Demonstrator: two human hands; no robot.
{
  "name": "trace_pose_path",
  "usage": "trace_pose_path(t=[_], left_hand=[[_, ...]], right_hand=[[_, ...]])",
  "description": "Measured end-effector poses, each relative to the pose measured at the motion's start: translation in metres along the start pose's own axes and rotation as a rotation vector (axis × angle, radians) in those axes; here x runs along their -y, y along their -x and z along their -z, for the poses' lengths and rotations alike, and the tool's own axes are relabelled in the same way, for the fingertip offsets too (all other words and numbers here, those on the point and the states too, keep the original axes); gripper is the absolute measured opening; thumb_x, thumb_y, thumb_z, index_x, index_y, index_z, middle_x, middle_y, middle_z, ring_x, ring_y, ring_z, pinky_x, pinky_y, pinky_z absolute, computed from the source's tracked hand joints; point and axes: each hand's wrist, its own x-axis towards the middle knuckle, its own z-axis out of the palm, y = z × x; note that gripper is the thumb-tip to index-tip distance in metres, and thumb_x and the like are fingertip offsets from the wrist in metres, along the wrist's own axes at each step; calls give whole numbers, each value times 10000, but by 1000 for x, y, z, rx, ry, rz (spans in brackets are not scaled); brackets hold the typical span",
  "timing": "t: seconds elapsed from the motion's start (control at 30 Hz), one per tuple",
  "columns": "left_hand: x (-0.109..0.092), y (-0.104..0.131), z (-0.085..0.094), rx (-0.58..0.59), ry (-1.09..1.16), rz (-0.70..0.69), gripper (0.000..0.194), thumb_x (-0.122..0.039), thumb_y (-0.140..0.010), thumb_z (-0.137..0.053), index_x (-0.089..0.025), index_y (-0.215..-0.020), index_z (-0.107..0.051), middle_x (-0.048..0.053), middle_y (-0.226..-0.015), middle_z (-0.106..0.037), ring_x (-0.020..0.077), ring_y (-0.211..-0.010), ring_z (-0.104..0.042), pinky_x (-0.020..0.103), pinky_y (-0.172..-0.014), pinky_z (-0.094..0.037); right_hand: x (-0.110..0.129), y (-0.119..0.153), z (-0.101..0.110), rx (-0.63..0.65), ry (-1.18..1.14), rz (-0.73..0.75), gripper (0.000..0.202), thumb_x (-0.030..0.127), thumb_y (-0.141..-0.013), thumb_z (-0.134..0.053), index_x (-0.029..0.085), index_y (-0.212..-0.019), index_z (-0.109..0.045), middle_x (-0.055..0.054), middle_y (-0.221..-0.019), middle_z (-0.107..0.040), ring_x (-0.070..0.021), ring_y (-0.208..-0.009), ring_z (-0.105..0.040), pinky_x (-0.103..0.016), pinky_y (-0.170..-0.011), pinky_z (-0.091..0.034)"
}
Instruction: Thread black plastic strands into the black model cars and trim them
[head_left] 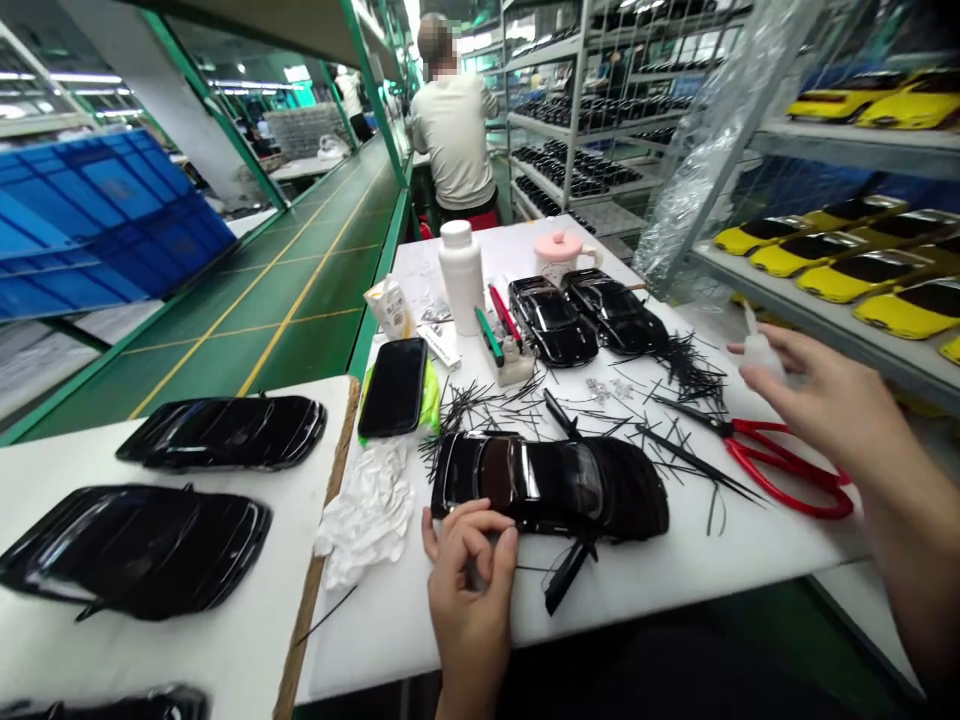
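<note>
A black model car [547, 485] lies across the white table with both its doors swung out. My left hand [474, 575] rests against the car's near side at its left end, fingers curled; whether it grips anything there is hard to see. At the right, raised above the table, my right hand [817, 385] holds a small white bottle [761, 352] with a thin nozzle pointing up. Red-handled scissors [787, 470] lie below that hand. Thin black strips [487, 405] are scattered behind the car, beside small clear pieces [607, 390].
Behind stand two black model cars [555, 320], a white bottle [460, 275], a pink-lidded mug [559, 252] and a pen holder [514, 362]. A phone [394, 388] and crumpled tissue [367, 515] lie left. More black cars [221, 432] sit on the left board. A person [454, 130] is ahead.
</note>
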Motion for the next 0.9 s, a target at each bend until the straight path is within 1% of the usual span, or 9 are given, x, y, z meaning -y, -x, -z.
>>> trace_pose_path(t=[0.1, 0.2, 0.27, 0.33, 0.43, 0.53, 0.67, 0.8, 0.9], left_hand=[[7, 0, 1, -26, -9, 1, 347, -202, -899, -648, -220, -669, -390, -40, -797, -704, 253, -1022, -695, 736, -1203, -69], [9, -1, 0, -50, -28, -7, 346, -206, -893, -659, -222, -667, -398, -40, -806, -704, 253, -1026, -701, 724, -1217, -67], [7, -1, -2, -83, -45, -11, 342, -208, -884, -668, -224, -670, -401, -41, -805, -705, 256, -1029, -703, 717, -1225, -70], [4, -1, -4, -134, -64, -25, 346, -202, -876, -673, -224, -670, -396, -42, -788, -702, 258, -1011, -706, 730, -1218, -78], [-2, -1, -7, -173, -99, -69, 349, -174, -870, -671, -221, -674, -386, -46, -767, -695, 257, -981, -702, 789, -1176, -70], [-7, -2, -9, -171, -125, -117, 338, -138, -873, -664, -223, -694, -389, -45, -784, -696, 248, -1001, -691, 815, -1158, -29], [-16, -6, -13, -140, -107, -174, 332, -88, -878, -648, -227, -719, -392, -62, -811, -691, 191, -975, -698, 715, -1235, -6], [-25, -6, -18, -50, -20, -124, 321, -74, -891, -627, -227, -733, -393, -80, -803, -687, 129, -820, -701, 557, -1244, -260], [-30, -2, -23, -37, 23, -31, 308, -105, -902, -634, -229, -733, -408, -54, -808, -702, 136, -797, -682, 454, -1087, -458]], right_hand=[[-35, -20, -12, 111, 33, -37, 343, 420, -912, -634, 201, -1153, -741, -107, -991, -765, -280, -915, -720, -374, -759, -525], [-58, -25, -25, 187, 70, -53, 346, 502, -968, -576, 207, -1094, -706, -46, -941, -719, -181, -807, -679, -334, -734, -533], [-65, -24, -28, 206, 92, -66, 375, 511, -971, -561, 199, -1152, -661, -60, -981, -713, -192, -838, -679, -345, -753, -530], [-68, -21, -23, 199, 114, -84, 469, 505, -937, -582, 169, -1264, -578, -128, -1079, -723, -265, -932, -696, -376, -770, -517], [-64, -7, -12, 206, 153, -92, 554, 540, -883, -586, 138, -1258, -510, -218, -1134, -715, -371, -959, -693, -432, -739, -487], [-51, 17, -9, 385, 84, 42, 377, 550, -870, -581, 222, -1054, -597, -130, -986, -753, -308, -815, -703, -391, -676, -485], [-31, 42, -23, 587, -46, 296, 181, 438, -875, -582, 265, -847, -625, -28, -773, -719, -236, -698, -678, -339, -620, -464], [-21, 44, -22, 568, -105, 399, 232, 463, -928, -538, 259, -941, -648, -29, -723, -693, -215, -601, -649, -340, -560, -462], [-4, 47, -8, 396, -227, 344, 432, 663, -921, -542, 282, -1069, -682, -48, -780, -727, -200, -591, -672, -315, -501, -499]])
